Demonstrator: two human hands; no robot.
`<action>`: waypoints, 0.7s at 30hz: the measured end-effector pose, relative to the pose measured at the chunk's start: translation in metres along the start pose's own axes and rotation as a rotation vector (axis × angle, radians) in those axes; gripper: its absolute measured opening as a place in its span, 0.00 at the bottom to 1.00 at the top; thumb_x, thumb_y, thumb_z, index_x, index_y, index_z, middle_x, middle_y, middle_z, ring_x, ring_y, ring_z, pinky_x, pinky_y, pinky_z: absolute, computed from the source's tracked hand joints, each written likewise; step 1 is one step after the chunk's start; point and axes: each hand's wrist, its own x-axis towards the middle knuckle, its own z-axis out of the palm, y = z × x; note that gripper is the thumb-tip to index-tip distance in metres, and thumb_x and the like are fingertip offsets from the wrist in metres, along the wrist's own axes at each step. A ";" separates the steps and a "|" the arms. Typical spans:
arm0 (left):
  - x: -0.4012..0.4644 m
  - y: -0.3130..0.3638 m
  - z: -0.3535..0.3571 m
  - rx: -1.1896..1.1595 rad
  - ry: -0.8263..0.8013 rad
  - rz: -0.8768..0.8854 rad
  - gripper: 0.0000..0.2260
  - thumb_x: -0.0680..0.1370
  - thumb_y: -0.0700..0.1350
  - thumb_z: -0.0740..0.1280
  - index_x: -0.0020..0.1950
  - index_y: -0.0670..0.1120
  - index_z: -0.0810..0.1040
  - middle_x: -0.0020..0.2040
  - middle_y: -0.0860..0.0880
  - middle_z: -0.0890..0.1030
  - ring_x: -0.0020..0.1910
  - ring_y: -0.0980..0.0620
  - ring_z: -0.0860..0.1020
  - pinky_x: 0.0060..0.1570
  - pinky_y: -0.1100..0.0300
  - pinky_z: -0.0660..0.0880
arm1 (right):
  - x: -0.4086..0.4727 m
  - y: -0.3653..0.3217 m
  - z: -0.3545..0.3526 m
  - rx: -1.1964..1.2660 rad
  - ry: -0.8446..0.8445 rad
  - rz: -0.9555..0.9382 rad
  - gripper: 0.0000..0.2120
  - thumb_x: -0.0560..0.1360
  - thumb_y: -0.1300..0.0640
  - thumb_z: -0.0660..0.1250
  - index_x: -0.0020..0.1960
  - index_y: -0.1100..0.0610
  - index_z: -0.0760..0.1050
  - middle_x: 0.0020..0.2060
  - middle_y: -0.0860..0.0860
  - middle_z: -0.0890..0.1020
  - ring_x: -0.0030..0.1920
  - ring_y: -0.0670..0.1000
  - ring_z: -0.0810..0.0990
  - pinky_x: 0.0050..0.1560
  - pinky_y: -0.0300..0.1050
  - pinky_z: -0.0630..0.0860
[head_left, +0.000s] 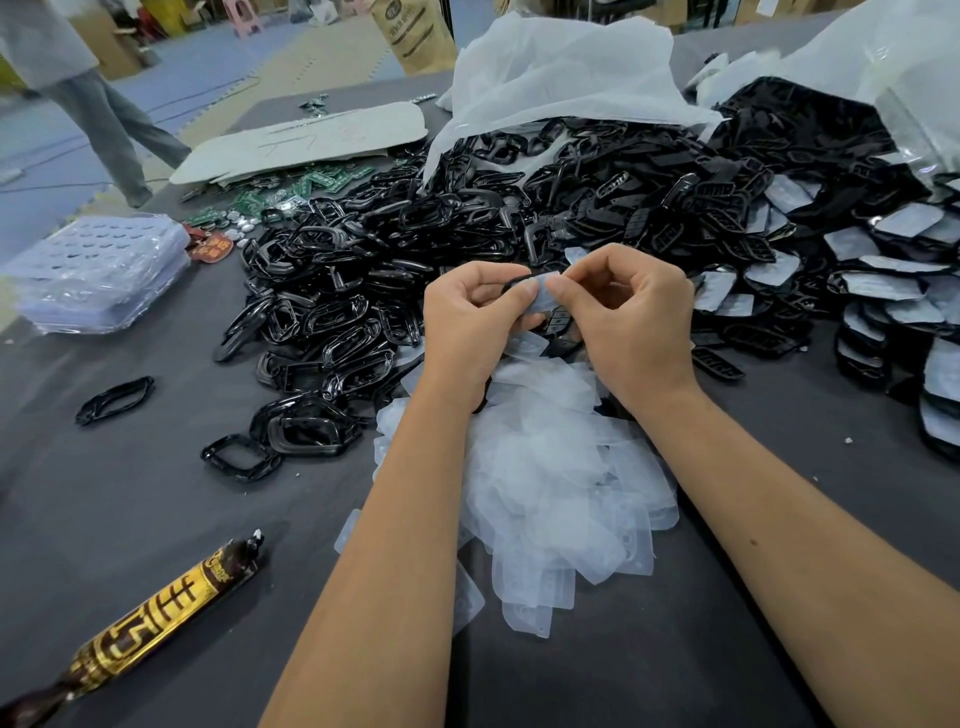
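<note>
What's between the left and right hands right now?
Head view: a translucent film piece bridges them, pinched by left hand and right hand; a black button part shows just beneath it.

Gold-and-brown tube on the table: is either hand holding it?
No, the gold-and-brown tube lies apart at lower left while the left hand and right hand pinch a translucent film.

Dark grey counter (130, 519) is buried: huge heap of black frames (337, 312), clear films (561, 493), a gold-brown tube (156, 618) lying loose.
</note>
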 end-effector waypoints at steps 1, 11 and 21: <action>0.000 0.000 0.000 0.000 -0.004 -0.004 0.04 0.76 0.35 0.75 0.49 0.41 0.84 0.38 0.46 0.86 0.37 0.49 0.86 0.39 0.60 0.81 | 0.000 0.000 0.000 0.007 0.002 -0.003 0.07 0.75 0.58 0.78 0.40 0.58 0.83 0.34 0.47 0.84 0.34 0.49 0.81 0.39 0.46 0.80; -0.002 0.003 0.000 -0.010 -0.027 0.012 0.05 0.76 0.33 0.74 0.49 0.42 0.83 0.40 0.45 0.87 0.40 0.49 0.86 0.39 0.63 0.81 | 0.001 0.002 -0.001 -0.056 0.033 0.053 0.09 0.75 0.55 0.77 0.39 0.57 0.83 0.30 0.47 0.83 0.31 0.49 0.82 0.37 0.46 0.81; -0.002 0.003 0.001 -0.028 -0.017 0.002 0.03 0.77 0.33 0.73 0.50 0.39 0.82 0.39 0.45 0.86 0.39 0.51 0.86 0.38 0.63 0.80 | 0.001 0.001 0.000 -0.066 0.028 0.031 0.10 0.75 0.54 0.78 0.39 0.58 0.83 0.31 0.48 0.83 0.31 0.49 0.82 0.38 0.47 0.81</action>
